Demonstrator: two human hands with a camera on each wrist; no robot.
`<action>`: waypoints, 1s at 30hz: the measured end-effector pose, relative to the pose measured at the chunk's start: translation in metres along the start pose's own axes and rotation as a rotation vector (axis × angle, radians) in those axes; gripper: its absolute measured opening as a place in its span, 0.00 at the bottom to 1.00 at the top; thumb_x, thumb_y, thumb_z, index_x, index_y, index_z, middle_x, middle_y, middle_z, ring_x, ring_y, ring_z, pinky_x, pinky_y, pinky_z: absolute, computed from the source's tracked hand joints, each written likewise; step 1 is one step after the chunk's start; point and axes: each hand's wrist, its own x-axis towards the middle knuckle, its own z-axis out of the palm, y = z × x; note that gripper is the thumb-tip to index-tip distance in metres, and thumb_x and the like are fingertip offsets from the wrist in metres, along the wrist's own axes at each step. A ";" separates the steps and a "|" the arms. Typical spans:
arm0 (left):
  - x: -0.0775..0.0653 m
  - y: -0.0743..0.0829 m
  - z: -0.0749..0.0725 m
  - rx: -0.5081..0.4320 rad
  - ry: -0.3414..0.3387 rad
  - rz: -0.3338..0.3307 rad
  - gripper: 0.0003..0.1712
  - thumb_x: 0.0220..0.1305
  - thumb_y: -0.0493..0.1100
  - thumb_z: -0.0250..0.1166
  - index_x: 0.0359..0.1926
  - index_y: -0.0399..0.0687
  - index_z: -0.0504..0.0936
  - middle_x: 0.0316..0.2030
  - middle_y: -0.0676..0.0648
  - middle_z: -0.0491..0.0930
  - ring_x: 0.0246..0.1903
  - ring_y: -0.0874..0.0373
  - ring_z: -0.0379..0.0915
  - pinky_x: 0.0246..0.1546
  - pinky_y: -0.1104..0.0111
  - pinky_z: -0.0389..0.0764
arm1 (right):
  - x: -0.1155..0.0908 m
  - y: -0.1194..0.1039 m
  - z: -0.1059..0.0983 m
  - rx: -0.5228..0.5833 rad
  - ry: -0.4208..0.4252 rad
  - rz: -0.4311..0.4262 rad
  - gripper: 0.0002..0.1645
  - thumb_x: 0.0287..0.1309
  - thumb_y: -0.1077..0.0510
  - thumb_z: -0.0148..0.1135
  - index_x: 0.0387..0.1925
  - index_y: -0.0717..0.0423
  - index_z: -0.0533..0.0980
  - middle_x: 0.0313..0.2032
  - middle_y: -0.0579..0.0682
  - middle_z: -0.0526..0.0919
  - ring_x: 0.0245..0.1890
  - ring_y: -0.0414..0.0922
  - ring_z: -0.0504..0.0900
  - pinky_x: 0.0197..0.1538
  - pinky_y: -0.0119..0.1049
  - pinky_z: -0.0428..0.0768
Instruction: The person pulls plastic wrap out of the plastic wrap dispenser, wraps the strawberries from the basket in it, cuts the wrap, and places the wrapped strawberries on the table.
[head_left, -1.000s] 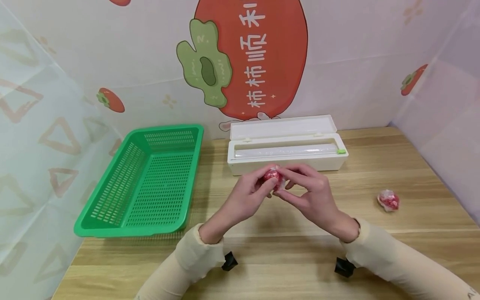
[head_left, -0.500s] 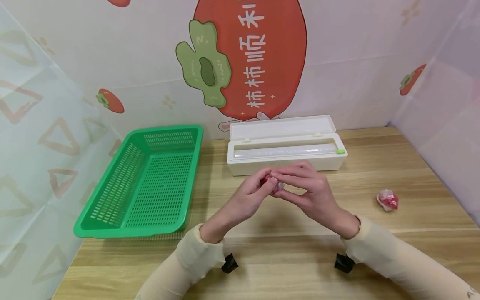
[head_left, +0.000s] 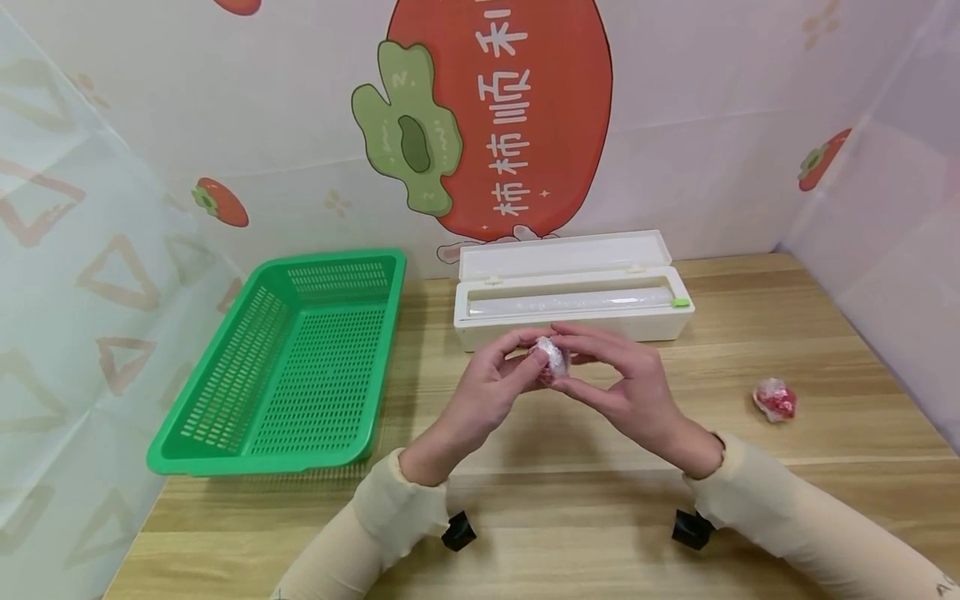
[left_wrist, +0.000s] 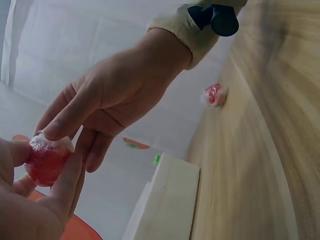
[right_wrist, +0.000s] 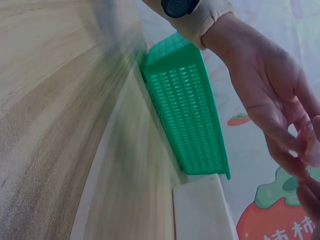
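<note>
A small round red thing in clear plastic wrap (head_left: 553,358) is held up between both hands, over the table in front of the white box. My left hand (head_left: 483,385) grips it from the left, its thumb lying on the near side. From the right, my right hand (head_left: 621,382) pinches it between thumb and fingers. In the left wrist view the wrapped red thing (left_wrist: 47,160) shows gathered whitish wrap on top, where the right thumb touches. The right wrist view shows only a sliver of it, mostly hidden by fingers. What is inside the wrap cannot be told.
Another wrapped red thing (head_left: 776,400) lies on the wooden table (head_left: 570,533) at the right. Behind the hands, a white box (head_left: 573,321) with its lid up holds a roll of plastic wrap (head_left: 570,302). A green basket (head_left: 375,367) stands at the left.
The hands have turned the wrapped red thing, so whitish bunched wrap now faces up where red showed before. My right fingers shifted over it and back; both arms stay nearly in place.
</note>
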 end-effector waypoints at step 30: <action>-0.002 -0.004 0.010 0.226 0.080 0.225 0.17 0.72 0.34 0.55 0.59 0.36 0.74 0.55 0.37 0.78 0.49 0.52 0.81 0.47 0.67 0.85 | 0.002 -0.010 0.002 -0.131 0.099 -0.090 0.26 0.54 0.49 0.73 0.51 0.60 0.83 0.45 0.55 0.87 0.40 0.37 0.83 0.34 0.23 0.81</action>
